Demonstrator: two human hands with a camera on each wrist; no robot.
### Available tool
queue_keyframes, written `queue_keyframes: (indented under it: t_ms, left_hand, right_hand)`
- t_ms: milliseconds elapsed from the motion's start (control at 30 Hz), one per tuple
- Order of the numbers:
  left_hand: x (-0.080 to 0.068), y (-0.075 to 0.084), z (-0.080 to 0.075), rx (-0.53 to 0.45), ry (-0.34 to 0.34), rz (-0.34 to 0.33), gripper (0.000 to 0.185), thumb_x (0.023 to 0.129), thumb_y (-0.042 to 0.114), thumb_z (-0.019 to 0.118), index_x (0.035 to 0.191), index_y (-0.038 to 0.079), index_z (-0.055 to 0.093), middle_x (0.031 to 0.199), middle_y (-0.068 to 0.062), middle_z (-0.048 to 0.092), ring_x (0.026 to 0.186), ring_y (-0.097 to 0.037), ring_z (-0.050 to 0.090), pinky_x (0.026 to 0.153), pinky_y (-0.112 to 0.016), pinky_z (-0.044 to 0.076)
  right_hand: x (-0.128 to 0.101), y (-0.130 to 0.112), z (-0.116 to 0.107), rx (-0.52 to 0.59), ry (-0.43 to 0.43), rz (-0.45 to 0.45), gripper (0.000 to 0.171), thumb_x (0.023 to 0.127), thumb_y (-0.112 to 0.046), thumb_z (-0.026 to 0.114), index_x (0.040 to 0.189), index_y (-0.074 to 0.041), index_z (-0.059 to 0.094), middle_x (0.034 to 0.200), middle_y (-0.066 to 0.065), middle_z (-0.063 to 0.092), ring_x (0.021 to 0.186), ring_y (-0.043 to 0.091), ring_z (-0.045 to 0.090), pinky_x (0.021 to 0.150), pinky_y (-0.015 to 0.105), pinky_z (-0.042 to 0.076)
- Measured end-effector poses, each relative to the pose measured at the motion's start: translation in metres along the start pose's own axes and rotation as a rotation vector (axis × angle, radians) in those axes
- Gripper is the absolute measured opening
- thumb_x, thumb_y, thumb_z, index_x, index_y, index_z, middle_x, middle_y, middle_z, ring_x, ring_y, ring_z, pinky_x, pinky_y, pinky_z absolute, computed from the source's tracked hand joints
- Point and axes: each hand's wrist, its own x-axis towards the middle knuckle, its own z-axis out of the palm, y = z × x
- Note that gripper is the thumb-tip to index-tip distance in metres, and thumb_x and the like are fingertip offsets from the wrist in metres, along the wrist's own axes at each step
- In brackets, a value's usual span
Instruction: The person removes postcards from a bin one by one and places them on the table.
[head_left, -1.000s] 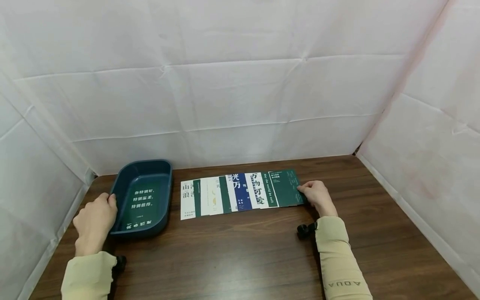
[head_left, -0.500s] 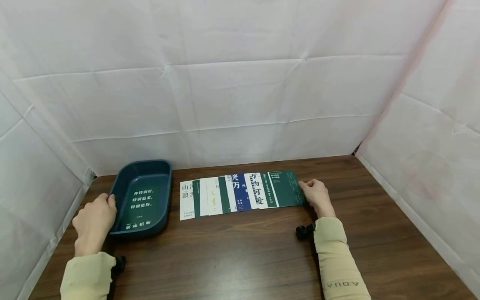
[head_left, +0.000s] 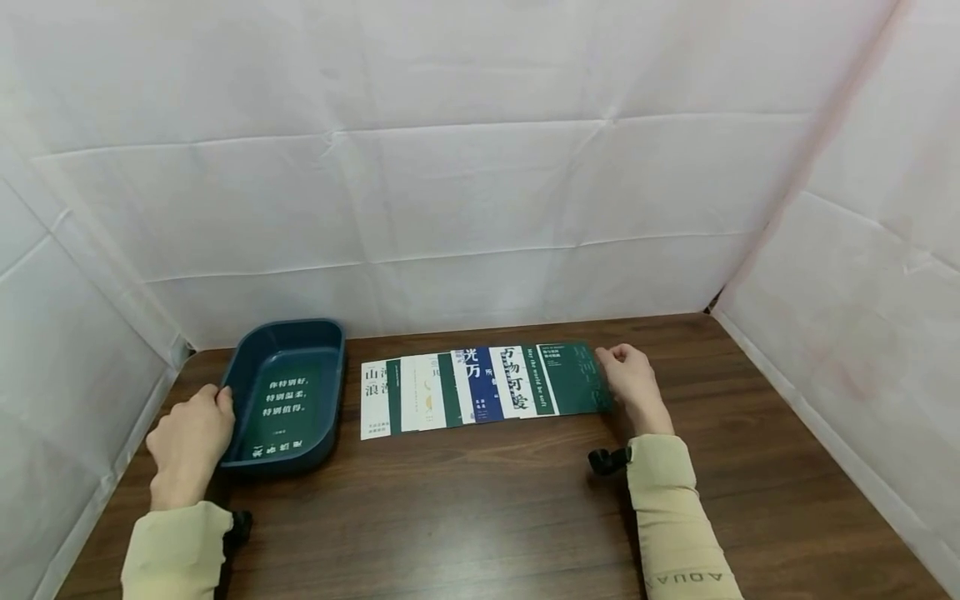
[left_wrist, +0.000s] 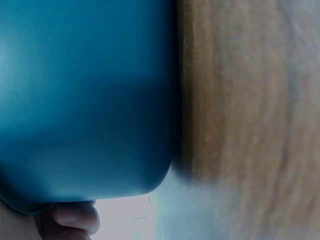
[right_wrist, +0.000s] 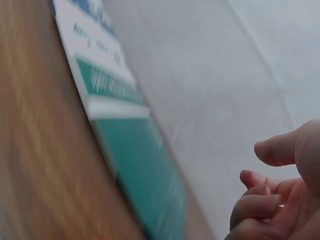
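Note:
At the left, my left hand (head_left: 192,440) grips the near-left rim of a dark teal plastic tray (head_left: 337,400). In the left wrist view the tray's outer wall (left_wrist: 90,100) fills much of the frame, with curled fingers (left_wrist: 75,217) under its rim. A row of overlapping printed postcards in white, green and blue lies right of the tray. My right hand (head_left: 632,385) is just beside the dark green postcard (head_left: 576,379) at the row's right end. The right wrist view shows its thumb and loosely bent fingers apart, with nothing between them.
Inside the tray lie green cards (head_left: 283,400) with white lettering. The brown wooden table (head_left: 450,517) runs back to a white sheet wall (head_left: 480,200); another white wall (head_left: 862,333) stands at the right. A black camera mount (head_left: 609,461) sits on the right wrist.
My right fingers have come off the dark green postcard's right edge and risen slightly. My left hand and the tray have stayed in place.

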Motion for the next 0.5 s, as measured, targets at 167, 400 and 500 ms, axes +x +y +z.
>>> queue_keyframes:
  t_ms: [167, 400, 500]
  left_hand:
    - [-0.001, -0.002, 0.001, -0.002, 0.006, 0.006, 0.043, 0.106, 0.029, 0.034, 0.121, -0.008, 0.052, 0.106, -0.043, 0.055, 0.081, -0.058, 0.056, 0.06, -0.064, 0.041]
    - [0.0, -0.002, 0.001, 0.0, 0.002, 0.0, 0.043, 0.106, 0.029, 0.033, 0.121, -0.007, 0.052, 0.105, -0.043, 0.055, 0.08, -0.058, 0.056, 0.06, -0.064, 0.041]
    - [0.002, -0.001, 0.001, 0.004, -0.005, -0.003, 0.045, 0.106, 0.03, 0.033, 0.123, -0.007, 0.051, 0.107, -0.042, 0.055, 0.08, -0.057, 0.056, 0.06, -0.063, 0.041]
  right_hand:
    - [-0.013, -0.032, 0.03, 0.024, 0.003, -0.144, 0.034, 0.102, -0.034, 0.052, 0.112, -0.002, 0.057, 0.078, 0.011, 0.052, 0.058, 0.021, 0.051, 0.054, 0.033, 0.041]
    - [-0.051, -0.071, 0.11, -0.049, -0.094, -0.386, 0.019, 0.098, -0.024, 0.058, 0.108, -0.008, 0.061, 0.085, 0.007, 0.057, 0.071, 0.022, 0.055, 0.059, 0.033, 0.045]
    - [-0.071, -0.088, 0.142, -0.049, -0.172, -0.462, 0.019, 0.098, -0.022, 0.06, 0.111, -0.009, 0.06, 0.091, 0.004, 0.058, 0.078, 0.019, 0.055, 0.065, 0.034, 0.047]
